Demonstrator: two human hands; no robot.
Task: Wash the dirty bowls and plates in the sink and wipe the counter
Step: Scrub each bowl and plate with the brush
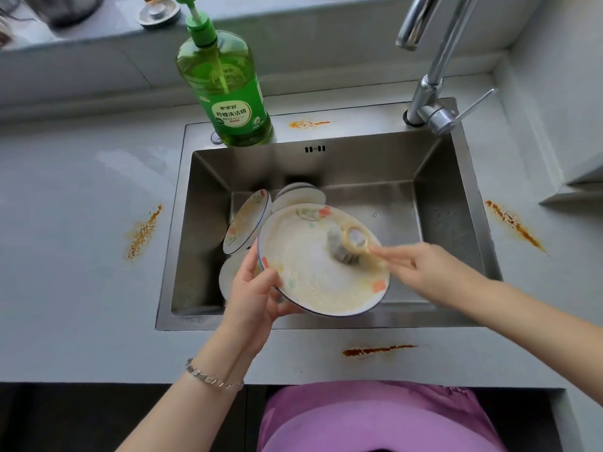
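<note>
Bench: pale grey bench (81, 288) runs all around a steel sink (450, 223), and you stand at its front edge in a purple top (375, 415).
Stains: orange-brown smears lie on the bench, a left stain (143, 231) and a right stain (514, 225) beside the sink, a front stain (378, 350) before it, and a back stain (308, 124) on the rear rim.
Rear rim: a green soap bottle (225, 89) with a pump stands upright at the left; a chrome faucet (430, 86) rises at the right.
Plate: the white plate (313, 278) with a blue rim is tilted above the basin, its inner face toward you and covered with foam.
Left hand: your left hand (254, 288) holds the plate at its left edge; the grip is closed on the rim, thumb in front, fingers behind.
Right hand: your right hand (427, 272) pinches the beige handle of a brush (350, 244) in a narrow grip; the dark bristles touch the plate's face, right of the centre.
Other dishes: a leaning plate (246, 221) and stacked white dishes (298, 197) sit in the basin behind the held plate; one more white dish (230, 275) shows below your left hand.
Wrist: a silver bracelet (213, 376) is on your left wrist.
</note>
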